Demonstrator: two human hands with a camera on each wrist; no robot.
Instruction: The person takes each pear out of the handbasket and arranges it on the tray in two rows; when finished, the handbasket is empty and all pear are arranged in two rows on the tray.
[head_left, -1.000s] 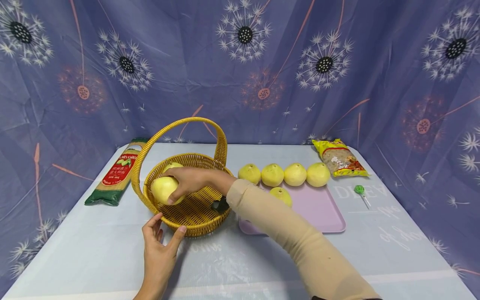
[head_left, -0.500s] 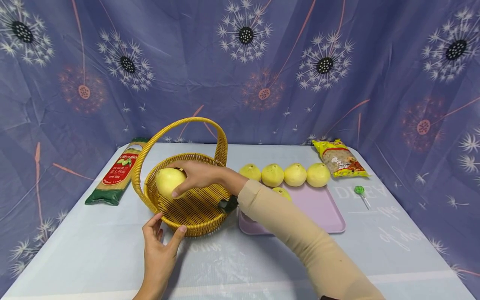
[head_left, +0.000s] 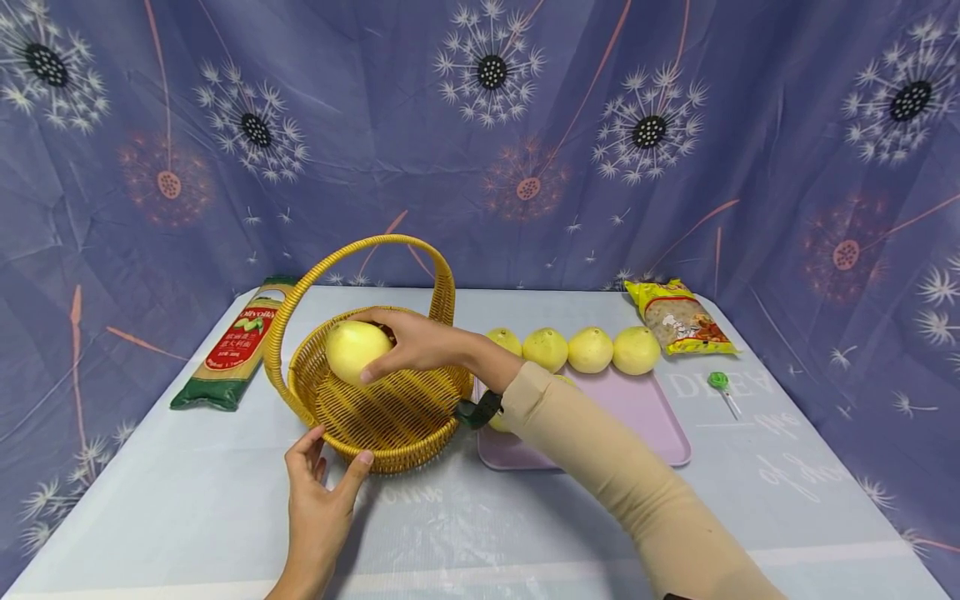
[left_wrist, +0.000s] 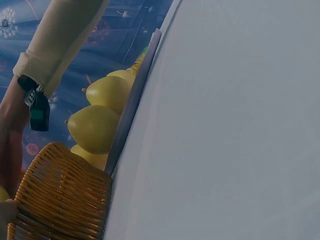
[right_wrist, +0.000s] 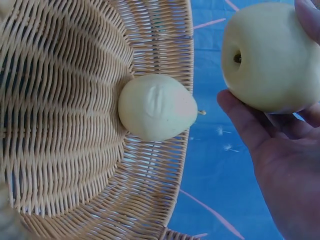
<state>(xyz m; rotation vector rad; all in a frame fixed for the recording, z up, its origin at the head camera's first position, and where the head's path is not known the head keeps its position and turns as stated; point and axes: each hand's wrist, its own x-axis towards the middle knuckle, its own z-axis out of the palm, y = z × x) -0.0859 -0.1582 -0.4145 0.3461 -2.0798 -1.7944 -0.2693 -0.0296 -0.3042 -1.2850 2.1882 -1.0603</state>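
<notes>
My right hand (head_left: 422, 340) grips a yellow-green pomelo (head_left: 358, 354) above the left part of the wicker basket (head_left: 397, 460). In the right wrist view, thumb and fingers curl round this pomelo (right_wrist: 275, 57), apart from the basket wall. A second pomelo (right_wrist: 156, 107) lies inside against the wall; the head view hides it behind the hand and the held fruit. At the near left rim, my left hand (head_left: 321, 492) holds the basket with thumb and fingertips. The basket's tall arched handle (head_left: 378, 240) rises over the right hand's work.
A pink tray (head_left: 637, 429) to the right carries several pomelos (head_left: 591, 349), partly covered by the right sleeve (head_left: 592, 450). Left of the basket lies a green and red pasta packet (head_left: 238, 342). A yellow snack bag (head_left: 681, 317) and a green lollipop (head_left: 718, 381) lie far right.
My right hand has lifted the pomelo up and moved it to the right, off the basket's left side. The left hand and basket have stayed put.
</notes>
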